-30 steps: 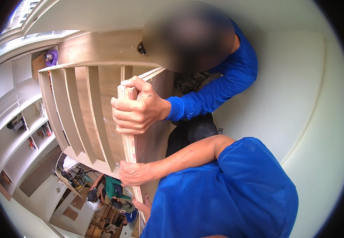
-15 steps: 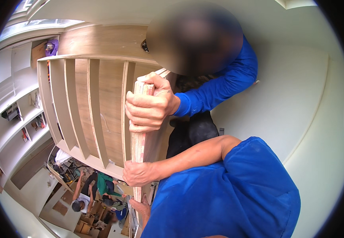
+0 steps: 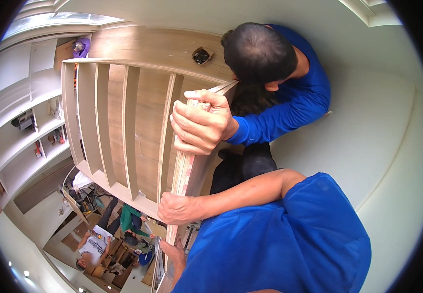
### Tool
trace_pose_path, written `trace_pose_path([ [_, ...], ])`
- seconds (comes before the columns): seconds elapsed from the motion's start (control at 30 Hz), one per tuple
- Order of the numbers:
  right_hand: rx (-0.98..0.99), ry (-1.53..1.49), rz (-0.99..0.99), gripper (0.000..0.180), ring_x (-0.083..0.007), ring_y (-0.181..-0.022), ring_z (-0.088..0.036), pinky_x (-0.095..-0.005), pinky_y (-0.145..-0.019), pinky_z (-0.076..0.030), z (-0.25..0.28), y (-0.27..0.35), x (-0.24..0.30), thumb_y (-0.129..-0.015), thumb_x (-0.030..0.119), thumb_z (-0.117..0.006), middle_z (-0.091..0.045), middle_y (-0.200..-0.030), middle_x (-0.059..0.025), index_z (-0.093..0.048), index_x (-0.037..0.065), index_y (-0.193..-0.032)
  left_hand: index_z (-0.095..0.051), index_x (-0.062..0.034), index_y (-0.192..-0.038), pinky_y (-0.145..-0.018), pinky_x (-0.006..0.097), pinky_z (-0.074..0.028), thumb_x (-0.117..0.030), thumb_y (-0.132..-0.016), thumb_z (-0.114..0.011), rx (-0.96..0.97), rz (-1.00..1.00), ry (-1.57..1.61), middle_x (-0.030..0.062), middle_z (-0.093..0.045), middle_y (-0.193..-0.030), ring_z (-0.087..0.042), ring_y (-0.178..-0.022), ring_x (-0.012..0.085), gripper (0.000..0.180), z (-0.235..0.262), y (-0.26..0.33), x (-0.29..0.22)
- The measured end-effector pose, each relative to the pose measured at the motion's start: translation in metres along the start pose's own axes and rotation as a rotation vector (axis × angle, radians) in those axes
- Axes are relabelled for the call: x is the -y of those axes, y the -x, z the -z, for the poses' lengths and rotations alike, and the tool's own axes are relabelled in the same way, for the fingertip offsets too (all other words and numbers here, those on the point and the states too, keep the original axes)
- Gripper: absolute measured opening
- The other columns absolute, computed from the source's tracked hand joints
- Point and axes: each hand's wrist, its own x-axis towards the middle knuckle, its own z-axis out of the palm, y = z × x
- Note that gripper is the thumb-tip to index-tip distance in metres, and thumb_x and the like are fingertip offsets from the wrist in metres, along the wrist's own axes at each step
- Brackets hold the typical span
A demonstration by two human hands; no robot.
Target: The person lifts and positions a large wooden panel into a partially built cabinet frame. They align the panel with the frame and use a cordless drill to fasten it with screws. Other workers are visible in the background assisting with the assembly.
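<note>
Right hand [image 3: 179, 209] gripping edge of upright plywood panel [image 3: 181, 168] at scene centre, fingers closed around it, steadying it against the divider cabinet [image 3: 123, 132] on the left. Left hand [image 3: 175, 253] touching the panel lower and nearer, grip unclear. Co-worker's hand [image 3: 200, 124] clamping the panel's far top, sharing the load.

Bright, even daylight fills the scene, strongest at the glaring window [image 3: 60, 19] above the wooden shelf unit [image 3: 123, 132]. Shadows stay soft between its dividers. Focus is sharp; fisheye bending curves edges toward a black rim.
</note>
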Motion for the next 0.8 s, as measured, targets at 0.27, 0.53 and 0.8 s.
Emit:
trace_pose_path([
  [0.27, 0.233, -0.039, 0.218, 0.019, -0.0183, -0.077, -0.064, -0.0378, -0.068, -0.04, 0.01, 0.003, -0.012, -0.088, 0.033, -0.068, -0.064, -0.078, 0.0002, -0.065, 0.014, -0.088, -0.052, 0.0056, -0.134, -0.1, 0.06, -0.043, -0.027, -0.08, -0.095, -0.053, -0.13, -0.158, 0.0302, -0.057, -0.119, -0.054, -0.116, 0.0542, 0.076, 0.006, 0.002, -0.008],
  [0.53, 0.454, 0.108, 0.318, 0.012, -0.0218, -0.079, -0.065, -0.0423, -0.073, -0.045, 0.002, 0.0, -0.01, -0.089, 0.025, -0.069, -0.066, -0.085, -0.0036, -0.065, 0.016, -0.096, -0.052, -0.0063, -0.153, -0.115, 0.059, -0.037, -0.046, -0.084, -0.087, -0.038, -0.082, -0.132, 0.023, -0.058, -0.143, -0.051, -0.136, 0.0448, 0.087, 0.0, 0.006, -0.012],
  [0.8, 0.661, -0.085, 0.287, 0.054, -0.0297, -0.1, -0.069, -0.0446, -0.086, -0.051, 0.042, -0.029, -0.005, -0.088, 0.039, -0.083, -0.072, -0.102, -0.0092, -0.068, 0.005, -0.127, -0.06, -0.0037, -0.148, -0.121, 0.045, -0.041, -0.032, -0.093, -0.082, -0.71, 0.599, 0.757, 0.0182, -0.056, -0.152, -0.053, -0.143, 0.0355, 0.066, -0.034, 0.101, 0.125],
])
